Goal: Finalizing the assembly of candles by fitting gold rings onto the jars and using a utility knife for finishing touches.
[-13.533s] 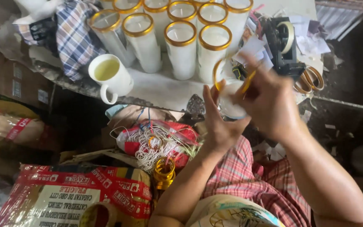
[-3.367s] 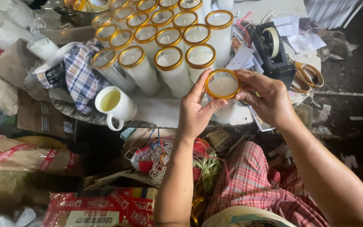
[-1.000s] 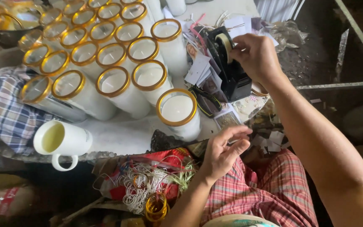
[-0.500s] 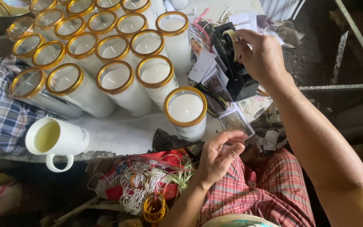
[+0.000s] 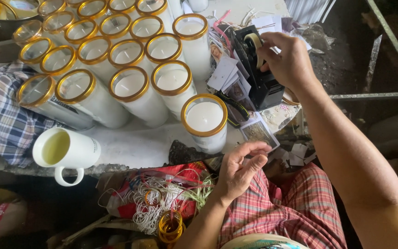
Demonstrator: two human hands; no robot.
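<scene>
Item, centre of frame: one white candle glass [image 5: 204,121] with a gold rim band, standing upright on the table [image 5: 134,147] apart from the rows of like banded glasses [image 5: 116,60] filling the upper left; these look finished, while picture cards [image 5: 257,133] just right of it lie loose, not yet applied. Right hand [image 5: 287,61], upper right, fingers pinched narrow at the roll on the black tape dispenser [image 5: 260,69]. Left hand [image 5: 239,169], lower centre, fingers loosely curled, holding nothing I can make out, near the cards.
</scene>
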